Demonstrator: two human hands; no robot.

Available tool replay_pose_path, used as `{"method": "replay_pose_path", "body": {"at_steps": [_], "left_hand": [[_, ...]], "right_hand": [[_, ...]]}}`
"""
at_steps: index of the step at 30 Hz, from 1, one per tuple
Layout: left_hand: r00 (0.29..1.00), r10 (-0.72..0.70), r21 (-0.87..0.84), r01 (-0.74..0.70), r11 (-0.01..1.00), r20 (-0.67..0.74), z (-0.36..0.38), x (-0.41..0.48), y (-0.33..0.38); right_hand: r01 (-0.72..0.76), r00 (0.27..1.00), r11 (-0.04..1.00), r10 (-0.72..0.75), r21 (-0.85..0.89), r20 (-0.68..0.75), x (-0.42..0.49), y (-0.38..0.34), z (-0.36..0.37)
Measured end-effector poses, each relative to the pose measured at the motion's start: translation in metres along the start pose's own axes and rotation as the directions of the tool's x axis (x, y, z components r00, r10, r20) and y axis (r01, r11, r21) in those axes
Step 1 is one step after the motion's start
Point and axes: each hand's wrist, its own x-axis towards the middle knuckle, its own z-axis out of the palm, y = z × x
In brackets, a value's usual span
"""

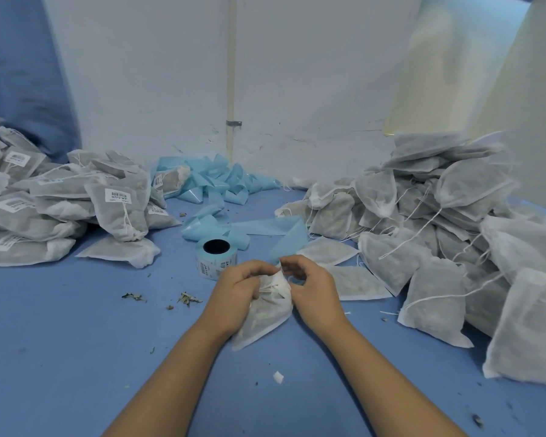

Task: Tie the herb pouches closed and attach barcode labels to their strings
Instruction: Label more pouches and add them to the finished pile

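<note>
So the pouch [265, 310] sits right in the middle of the blue desk [76, 342], a bit toward the near edge, and both hands are on its gathered neck. Its long axis runs diagonally: the fat bottom points back toward the person and to the left, and the bunched mouth points away toward the label roll [215, 257], which stands just beyond the knuckles.

The left hand [238, 287] is curled around the neck from the left, gripping the fabric bunched tight. The right hand [309, 287] comes in from the other side with fingers bent, pinching what looks like the string right at the mouth, though the string itself is too thin to make out well. Both forearms angle in from the near edge and meet in a V over the pouch.

My guess is the knot is mid-tie, so the label comes after. The roll is closest to the left hand. Labelled pouches [117, 209] are piled at the left edge, unlabelled ones [423, 231] at the right.
</note>
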Motion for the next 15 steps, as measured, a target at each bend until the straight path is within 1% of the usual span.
{"method": "replay_pose_path", "body": {"at_steps": [2, 5, 7, 10, 13, 15], "left_hand": [[0.999, 0.020, -0.015, -0.021, 1.000, -0.024, 0.0012, 0.0003, 0.0003], [0.991, 0.072, 0.009, -0.072, 0.997, -0.115, -0.0006, 0.0015, 0.0008], [0.984, 0.082, 0.015, -0.081, 0.997, -0.161, -0.0020, 0.0022, 0.0002], [0.985, 0.053, -0.007, -0.055, 0.998, -0.167, -0.0022, 0.0044, -0.0022], [0.989, 0.003, -0.074, -0.014, 0.997, -0.147, -0.0019, 0.0056, -0.0020], [0.992, -0.026, -0.127, 0.010, 0.992, -0.127, -0.0023, 0.0057, -0.0001]], "right_hand": [[0.022, 0.998, 1.000, -0.021, 0.010, -0.057, 0.0009, 0.0000, 0.0011], [0.048, 0.991, 0.999, -0.046, 0.017, -0.123, 0.0021, -0.0008, 0.0018], [0.050, 0.987, 0.999, -0.050, -0.004, -0.151, 0.0022, 0.0001, 0.0021], [0.041, 0.981, 0.999, -0.047, -0.033, -0.190, 0.0025, 0.0020, 0.0023], [0.005, 0.980, 1.000, -0.007, -0.011, -0.200, 0.0042, 0.0035, 0.0018], [0.029, 0.975, 0.999, -0.036, -0.035, -0.220, 0.0040, 0.0029, 0.0009]]}}
